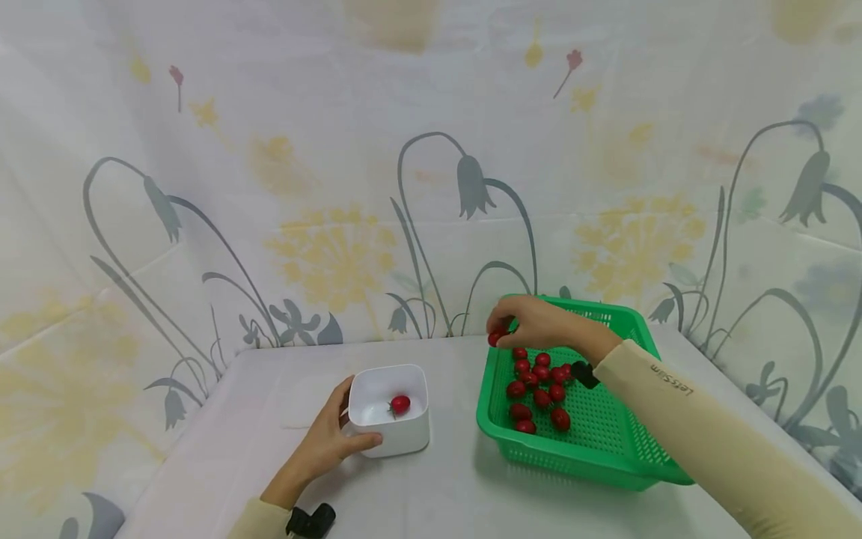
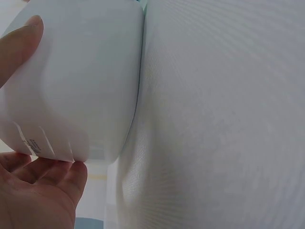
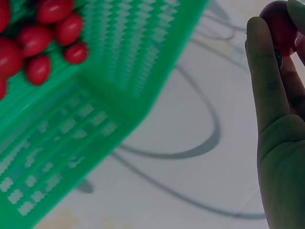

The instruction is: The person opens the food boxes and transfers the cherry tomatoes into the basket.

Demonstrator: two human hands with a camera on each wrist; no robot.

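Observation:
A white square container (image 1: 393,438) stands on the table, with one cherry tomato (image 1: 400,405) inside. My left hand (image 1: 337,430) grips it from the left, thumb on its near side and fingers behind; the left wrist view shows the thumb (image 2: 24,45) and fingertips against the container's wall (image 2: 90,76). Over the left rim of a green basket (image 1: 572,445), my right hand (image 1: 535,322) pinches a cherry tomato (image 1: 497,337). In the right wrist view that tomato (image 3: 278,26) sits between thumb and fingers. Several cherry tomatoes (image 1: 542,399) lie in the basket.
A white cloth covers the table (image 1: 444,494). Behind it hangs a pale curtain (image 1: 431,180) printed with grey and yellow flowers. The basket stands to the right of the container, with a gap of bare cloth between them.

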